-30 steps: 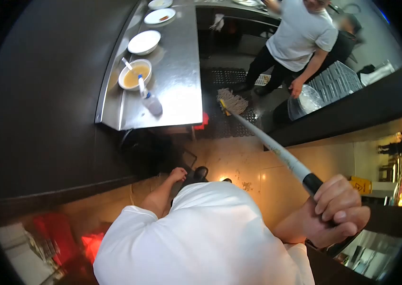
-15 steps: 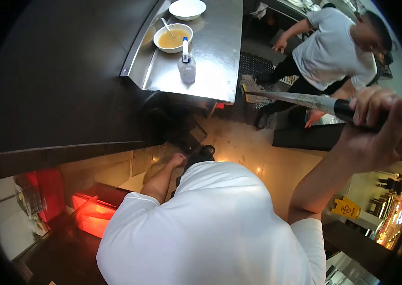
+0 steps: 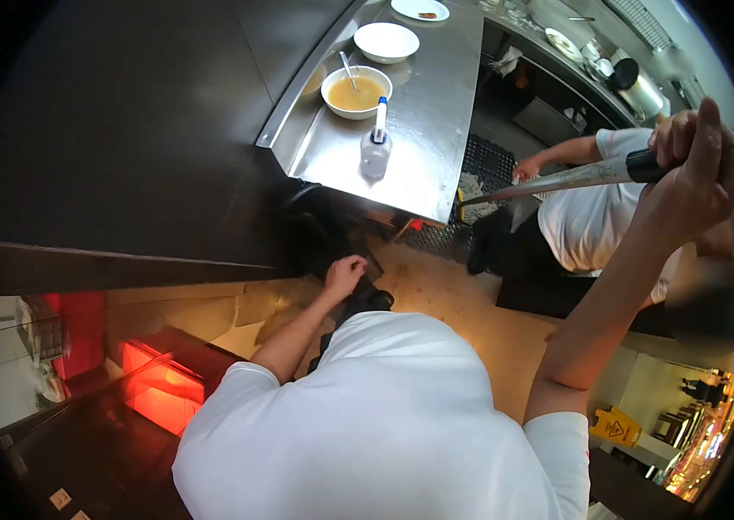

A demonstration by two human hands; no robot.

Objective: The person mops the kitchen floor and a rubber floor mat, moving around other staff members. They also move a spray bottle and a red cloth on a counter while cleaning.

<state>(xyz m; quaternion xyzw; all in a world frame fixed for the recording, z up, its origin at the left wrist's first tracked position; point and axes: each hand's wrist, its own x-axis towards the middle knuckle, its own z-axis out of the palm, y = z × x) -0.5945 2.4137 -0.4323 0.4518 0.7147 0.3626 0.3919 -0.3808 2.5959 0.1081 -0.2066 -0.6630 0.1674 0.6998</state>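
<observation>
My right hand [image 3: 698,165] is raised at the right, its fingers wrapped round the black-ended top of a long mop handle [image 3: 557,179]. The handle slants down to the left, to a mop head [image 3: 473,195] on the floor beside the steel counter. My left hand [image 3: 346,275] hangs near my body, below the counter's near end, with its fingers curled; nothing can be made out in it. On the counter [image 3: 427,121] stand a bowl of yellowish soup with a spoon [image 3: 356,94], a spray bottle [image 3: 375,154] and a white bowl [image 3: 387,42].
A co-worker in a white shirt [image 3: 592,227] bends down just beyond the mop handle. A black perforated mat [image 3: 488,165] lies on the floor. A plate [image 3: 420,9] is at the counter's far end. A yellow sign [image 3: 615,426] stands at the lower right.
My left hand has moved up and forward. My right hand, still round the handle, is higher in view. The co-worker has bent lower, and the counter appears shifted right and down.
</observation>
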